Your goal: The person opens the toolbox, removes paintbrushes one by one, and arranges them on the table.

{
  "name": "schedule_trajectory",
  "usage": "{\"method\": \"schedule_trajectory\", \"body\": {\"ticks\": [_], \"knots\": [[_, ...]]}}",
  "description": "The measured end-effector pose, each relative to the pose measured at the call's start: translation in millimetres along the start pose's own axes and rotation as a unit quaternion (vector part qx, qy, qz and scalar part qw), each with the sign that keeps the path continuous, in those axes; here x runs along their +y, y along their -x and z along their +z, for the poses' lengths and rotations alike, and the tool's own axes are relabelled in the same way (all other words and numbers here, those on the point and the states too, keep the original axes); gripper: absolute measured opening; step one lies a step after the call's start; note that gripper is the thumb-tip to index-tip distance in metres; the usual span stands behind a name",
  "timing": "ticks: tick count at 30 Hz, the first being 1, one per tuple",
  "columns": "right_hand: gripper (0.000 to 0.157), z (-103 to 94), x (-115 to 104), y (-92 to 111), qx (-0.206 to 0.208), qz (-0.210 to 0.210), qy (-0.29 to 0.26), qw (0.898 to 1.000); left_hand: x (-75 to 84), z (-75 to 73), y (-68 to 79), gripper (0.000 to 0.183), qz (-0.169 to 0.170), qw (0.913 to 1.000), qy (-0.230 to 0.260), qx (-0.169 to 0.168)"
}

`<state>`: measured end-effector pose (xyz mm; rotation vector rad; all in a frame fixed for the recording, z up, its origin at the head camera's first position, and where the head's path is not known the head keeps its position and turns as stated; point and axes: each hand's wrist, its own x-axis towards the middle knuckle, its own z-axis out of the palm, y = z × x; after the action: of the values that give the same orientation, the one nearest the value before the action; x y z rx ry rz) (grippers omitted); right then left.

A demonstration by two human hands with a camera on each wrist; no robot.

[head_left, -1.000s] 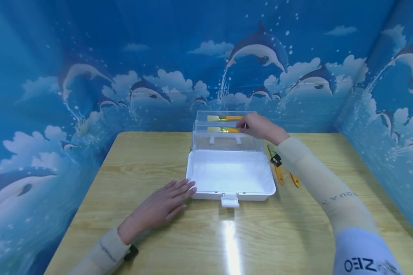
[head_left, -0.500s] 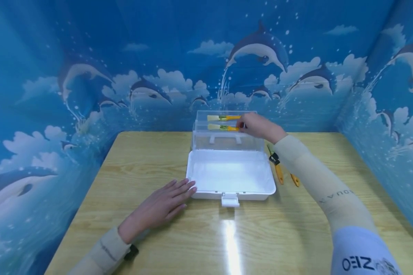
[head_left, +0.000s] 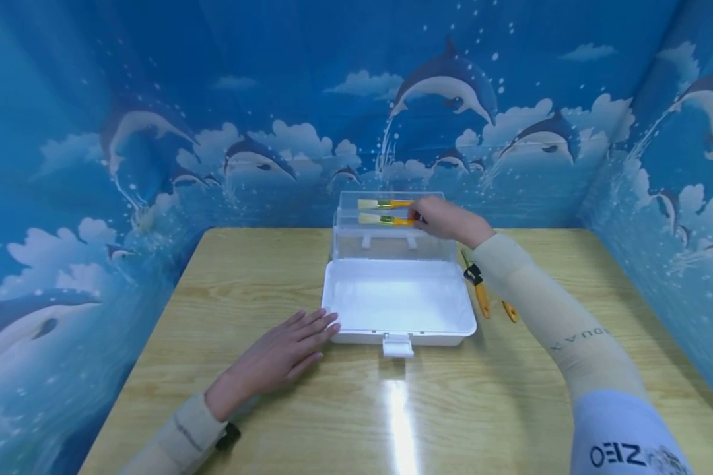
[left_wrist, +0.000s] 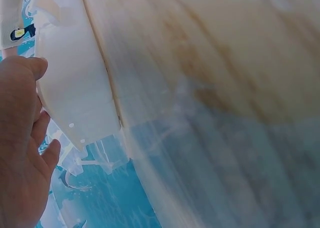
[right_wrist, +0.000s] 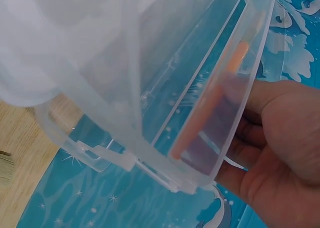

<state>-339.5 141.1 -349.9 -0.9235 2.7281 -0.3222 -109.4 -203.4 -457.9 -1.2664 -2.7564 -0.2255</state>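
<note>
Pale-bristled paintbrush [head_left: 380, 220], orange handle [head_left: 402, 222] pinched by right hand [head_left: 444, 216], far clear tray [head_left: 348, 212], straight-fingered left hand [head_left: 276, 356] touching white box [head_left: 398, 297], near left

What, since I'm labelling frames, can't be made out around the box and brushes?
Head: handle end of the lower tray brush, behind the right hand.
Head: far end of the rightmost handle, behind the sleeve.
Left wrist: inside of the white box, hidden by its side.
Right wrist: tips of the fingers, blurred behind the tray.
</note>
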Motion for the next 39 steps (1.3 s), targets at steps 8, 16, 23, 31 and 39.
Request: {"method": "schedule_trajectory", "body": {"ticks": [8, 16, 23, 31, 39], "knots": [[0.022, 1.3, 2.2, 1.6, 0.008, -0.01, -0.014, 1.0, -0.7, 0.9, -0.4, 0.056, -0.002, 1.0, 0.0, -0.002], [0.03, 4.4, 8.2, 0.9, 0.011, -0.018, -0.026, 0.999, -1.2, 2.9, -0.3, 0.056, 0.004, 1.0, -0.007, 0.003], [0.031, 6.1, 10.5, 3.2, 0.02, -0.027, -0.035, 0.999, -1.5, 2.7, -0.3, 0.057, 0.008, 0.9999, -0.008, 0.011], [0.029, 5.7, 11.1, 7.7, 0.028, -0.043, -0.033, 0.998, -1.0, 2.1, 0.0, 0.057, 0.006, 0.9999, -0.001, 0.014], [0.032, 5.8, 12.4, 7.6, 0.028, -0.039, -0.048, 0.998, -0.7, 2.1, -0.1, 0.058, 0.005, 0.9999, -0.003, 0.013]]}}
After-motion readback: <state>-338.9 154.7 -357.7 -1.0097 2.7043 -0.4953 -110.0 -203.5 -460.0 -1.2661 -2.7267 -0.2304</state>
